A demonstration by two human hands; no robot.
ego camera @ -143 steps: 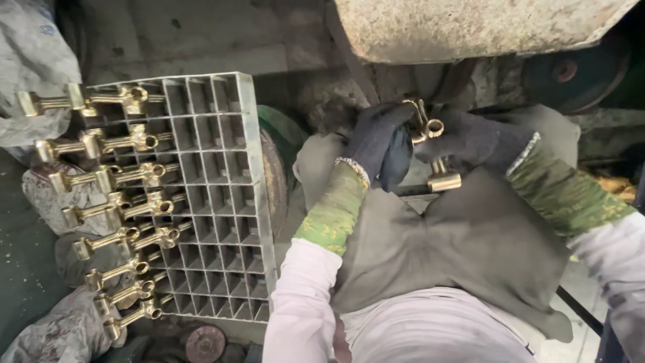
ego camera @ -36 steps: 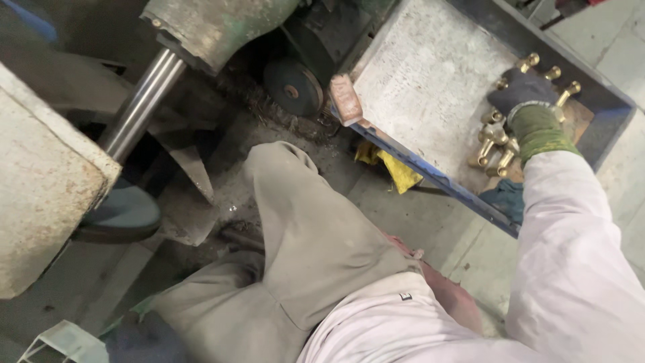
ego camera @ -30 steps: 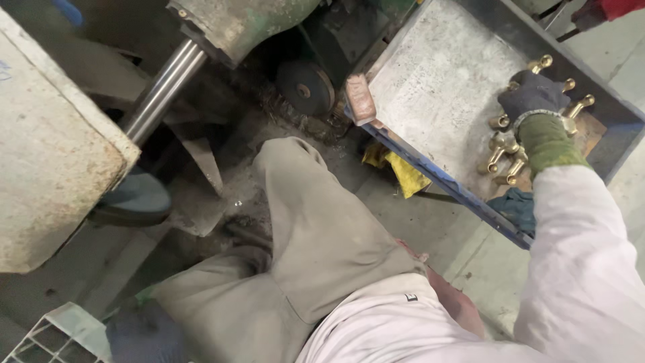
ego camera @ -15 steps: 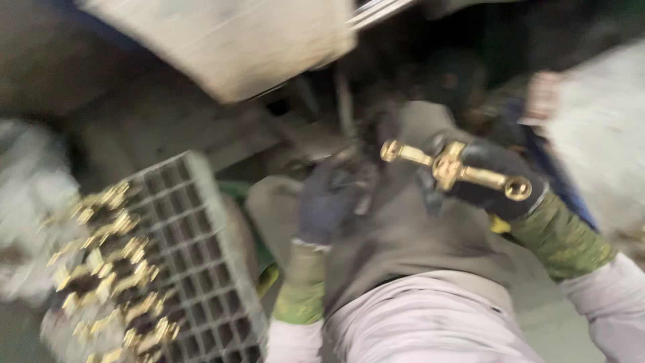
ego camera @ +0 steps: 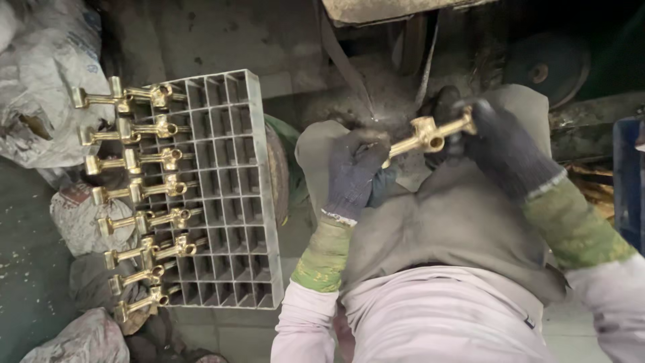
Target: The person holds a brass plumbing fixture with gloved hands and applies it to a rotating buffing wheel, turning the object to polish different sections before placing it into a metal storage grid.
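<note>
Both your dark-gloved hands, left hand (ego camera: 353, 171) and right hand (ego camera: 500, 144), clasp the brass T-shaped fitting (ego camera: 426, 136) in the upper centre; its long axis runs between them, rising rightward.

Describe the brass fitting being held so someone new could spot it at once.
Start at the grey grid tray on the left, with its row of brass fittings. Move right to the person's lap, where two dark-gloved hands meet. The fitting spans the left hand and right hand: the only brass piece off the tray, held in the air.
</note>
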